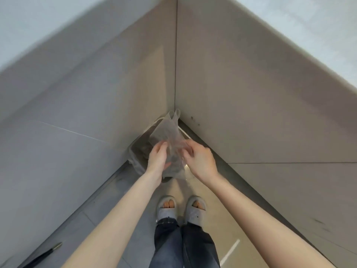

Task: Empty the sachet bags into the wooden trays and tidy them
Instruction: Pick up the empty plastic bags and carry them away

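A: What did the head view record?

B: A person stood facing an inside corner where two beige panels [251, 93] met. Both bare forearms reached forward and down. A clear plastic bag [167, 130] was held up between the hands, its two handle loops pointing away toward the corner seam.

A: How were the hands set?

B: The left hand [157, 158] had its fingers curled and pinching the bag's near left edge. The right hand [200, 158] was likewise partly closed, fingertips gathered on the bag's near right edge. Both gripped the same bag; whether it still held anything could not be told.

A: What lay below the bag?

B: A bin [138, 151] lined with clear plastic sat on the floor in the corner, directly beneath the held bag. Its contents appeared dark and indistinct.

A: And nearer the viewer?

B: Two grey open-toed slippers [167, 207] and dark jeans [183, 246] on a grey tiled floor [108, 213].
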A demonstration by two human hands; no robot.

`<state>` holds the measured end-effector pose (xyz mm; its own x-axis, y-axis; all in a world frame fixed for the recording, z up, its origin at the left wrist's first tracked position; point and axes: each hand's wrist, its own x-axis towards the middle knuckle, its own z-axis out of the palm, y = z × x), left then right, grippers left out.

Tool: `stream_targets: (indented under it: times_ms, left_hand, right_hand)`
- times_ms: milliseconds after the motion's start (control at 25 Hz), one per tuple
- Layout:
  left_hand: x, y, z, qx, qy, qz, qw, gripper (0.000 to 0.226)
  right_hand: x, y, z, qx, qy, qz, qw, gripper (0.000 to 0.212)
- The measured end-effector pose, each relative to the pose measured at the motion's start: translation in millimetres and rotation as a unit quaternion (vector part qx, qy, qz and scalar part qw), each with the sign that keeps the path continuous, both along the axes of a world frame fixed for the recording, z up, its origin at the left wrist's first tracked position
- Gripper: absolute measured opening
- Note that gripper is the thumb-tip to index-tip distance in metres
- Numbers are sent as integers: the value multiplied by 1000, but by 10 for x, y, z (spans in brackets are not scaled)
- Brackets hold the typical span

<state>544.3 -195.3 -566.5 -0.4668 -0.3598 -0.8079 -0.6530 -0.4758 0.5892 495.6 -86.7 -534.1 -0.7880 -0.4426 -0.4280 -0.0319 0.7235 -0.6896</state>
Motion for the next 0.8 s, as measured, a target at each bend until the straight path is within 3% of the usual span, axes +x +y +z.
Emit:
stream_targets:
  times_ms: [160,520,720,800]
  left_hand:
    - [-12,-77,-637,28,4,48,998,41]
    - [-46,-234,-1690,24,-48,12,998,29]
    - [-39,-292,-1734,14,-59,-34,998,22]
    - [-12,-278,-1577,-8,-66,-76,995,33]
  right_hand:
    - [-19,-163,-682,-1,-39,-22,999,23]
    - [-40,-401,-1861,56,-124,79,987,34]
    - [-77,-401,-1938,77,-167,97,978,43]
    - [-61,-355,-1800,101,-175,89,975,46]
